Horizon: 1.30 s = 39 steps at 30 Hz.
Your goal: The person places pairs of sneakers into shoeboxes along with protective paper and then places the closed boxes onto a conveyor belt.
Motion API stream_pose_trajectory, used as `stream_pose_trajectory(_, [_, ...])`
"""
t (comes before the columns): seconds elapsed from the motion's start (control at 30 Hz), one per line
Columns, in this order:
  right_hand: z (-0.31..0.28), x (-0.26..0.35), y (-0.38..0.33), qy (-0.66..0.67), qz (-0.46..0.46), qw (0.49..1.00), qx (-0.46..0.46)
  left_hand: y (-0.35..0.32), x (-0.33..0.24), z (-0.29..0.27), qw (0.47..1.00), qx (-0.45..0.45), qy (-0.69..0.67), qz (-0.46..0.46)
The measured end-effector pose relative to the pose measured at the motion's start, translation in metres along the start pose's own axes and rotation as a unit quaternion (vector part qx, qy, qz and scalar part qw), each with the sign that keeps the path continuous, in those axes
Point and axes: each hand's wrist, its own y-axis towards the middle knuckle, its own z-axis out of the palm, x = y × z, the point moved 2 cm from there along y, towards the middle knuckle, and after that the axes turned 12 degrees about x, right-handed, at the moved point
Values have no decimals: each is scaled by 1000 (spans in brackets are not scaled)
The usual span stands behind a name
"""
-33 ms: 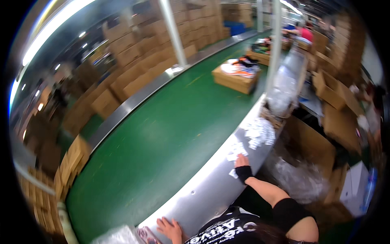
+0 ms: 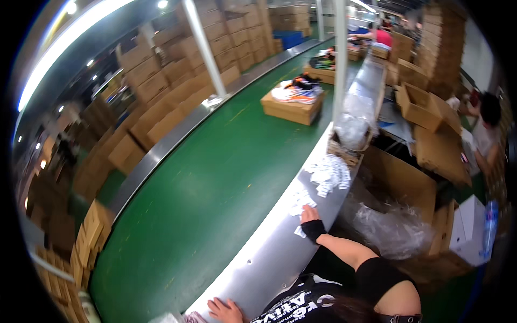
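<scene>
My left hand rests flat on the metal ledge beside the green belt, fingers spread and holding nothing. Further along the same ledge, my right hand, with a black band on its wrist, reaches forward. Its fingers are stretched out over a few loose white paper slips and touch them. Beyond these lies a larger heap of white slips. At the bottom edge, next to my left hand, something pinkish and some clear plastic show only in part.
On the green belt stands a carton with orange and white shoes on top; another loaded carton follows. A white post rises at the ledge. Clear plastic film and open boxes lie right. People work beyond.
The view has turned slightly right, so the belt, cartons and post appear further left. Both hands keep their places on the ledge and slips.
</scene>
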Motion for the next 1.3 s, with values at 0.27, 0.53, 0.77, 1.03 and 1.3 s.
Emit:
stream_pose_trajectory(0.27, [-24, 16, -9, -183, -120, 974, -64, 28, 69, 78, 974, -13, 205, 99])
stream_pose_trajectory(0.53, [-21, 18, -9, -187, -121, 973, -57, 22, 49, 50, 982, 1, 175, 68])
stream_pose_trajectory(0.77, [-23, 17, -9, -174, -121, 976, -48, 23, 49, 51, 981, -3, 182, 63])
stream_pose_trajectory(1.03, [-24, 17, -9, -176, -116, 976, -48, 27, 62, 67, 976, -28, 203, 74])
stream_pose_trajectory(1.3, [-17, 23, -7, -177, -130, 974, -58, 30, 107, 108, 929, -158, 322, 93])
